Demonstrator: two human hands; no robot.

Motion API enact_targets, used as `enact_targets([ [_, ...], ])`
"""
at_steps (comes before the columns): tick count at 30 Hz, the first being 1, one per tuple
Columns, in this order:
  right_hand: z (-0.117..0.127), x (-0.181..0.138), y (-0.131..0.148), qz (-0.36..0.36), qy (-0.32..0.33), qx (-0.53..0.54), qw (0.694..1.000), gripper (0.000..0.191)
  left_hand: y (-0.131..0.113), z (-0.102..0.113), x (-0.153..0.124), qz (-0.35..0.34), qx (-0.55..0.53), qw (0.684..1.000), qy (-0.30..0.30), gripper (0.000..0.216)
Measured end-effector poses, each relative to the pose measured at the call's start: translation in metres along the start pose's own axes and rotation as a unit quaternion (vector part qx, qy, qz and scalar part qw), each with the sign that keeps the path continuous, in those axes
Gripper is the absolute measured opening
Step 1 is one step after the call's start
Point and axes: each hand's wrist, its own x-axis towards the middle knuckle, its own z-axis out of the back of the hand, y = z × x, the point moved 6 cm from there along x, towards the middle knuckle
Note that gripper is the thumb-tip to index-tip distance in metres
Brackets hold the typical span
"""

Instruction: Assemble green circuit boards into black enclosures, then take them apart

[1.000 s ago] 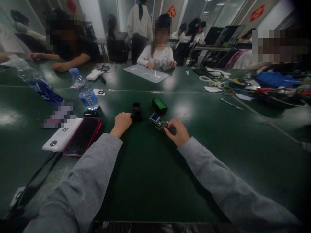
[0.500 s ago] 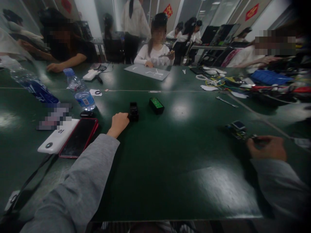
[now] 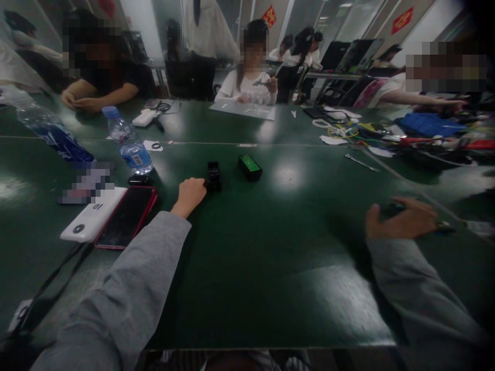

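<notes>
So the person's left hand (image 3: 189, 197) is out on the green table (image 3: 270, 288), fingers curled in, with the fingertips right up at the side of a small black frame (image 3: 214, 176). Can't tell if they're actually pinching it or just resting against it, since the tips are kinda lost against the black. The frame sits on the tabletop, and a bit to the right of it there's a black box (image 3: 249, 169) with a green circuit board showing on top, no hand on that one

The right hand (image 3: 404, 221) is way over on the right side, pretty blurry, thumb spread well away from the other fingers. Some dark gadget (image 3: 396, 207) peeks out behind it, mostly hidden, so no telling whether the fingers have a grip on it or have let go

Left of the left hand there's a red-cased phone (image 3: 126, 216) lying next to a white power bank (image 3: 93, 215), with a blue-capped bottle (image 3: 133, 147) standing behind them. Over on the right, a wrench (image 3: 361, 163) lies near a messy heap of cables (image 3: 367, 131), and across the table sits someone in a white top (image 3: 253, 87)
</notes>
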Motion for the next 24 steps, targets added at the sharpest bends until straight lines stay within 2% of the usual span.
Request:
enact_targets([
  [3, -0.029, -0.029, 0.096, 0.133, 0.105, 0.077, 0.982, 0.049, 0.000, 0.000, 0.000, -0.013, -0.003, 1.000, -0.009, 0.035],
  [6, -0.032, -0.071, 0.215, 0.283, 0.197, 0.129, 0.930, 0.038, -0.001, 0.001, 0.001, -0.014, 0.001, 1.000, -0.013, 0.034],
  [8, -0.028, -0.095, 0.283, 0.356, 0.239, 0.150, 0.891, 0.033, -0.001, 0.003, 0.000, -0.004, 0.005, 1.000, -0.015, 0.034],
  [11, -0.030, -0.113, 0.349, 0.406, 0.282, 0.197, 0.847, 0.041, -0.003, 0.005, -0.002, 0.006, 0.006, 1.000, -0.014, 0.036],
  [14, -0.042, -0.118, 0.376, 0.409, 0.322, 0.247, 0.817, 0.048, -0.004, 0.006, -0.004, 0.005, -0.001, 1.000, -0.018, 0.037],
  [17, -0.050, -0.118, 0.379, 0.397, 0.348, 0.273, 0.805, 0.045, -0.004, 0.006, -0.003, 0.002, -0.005, 1.000, -0.028, 0.037],
  [20, -0.050, -0.111, 0.372, 0.358, 0.342, 0.292, 0.819, 0.034, -0.003, 0.003, -0.001, -0.002, -0.008, 1.000, -0.023, 0.036],
  [24, -0.053, -0.101, 0.364, 0.286, 0.321, 0.311, 0.848, 0.036, -0.002, 0.000, 0.002, 0.003, -0.005, 1.000, -0.020, 0.036],
])
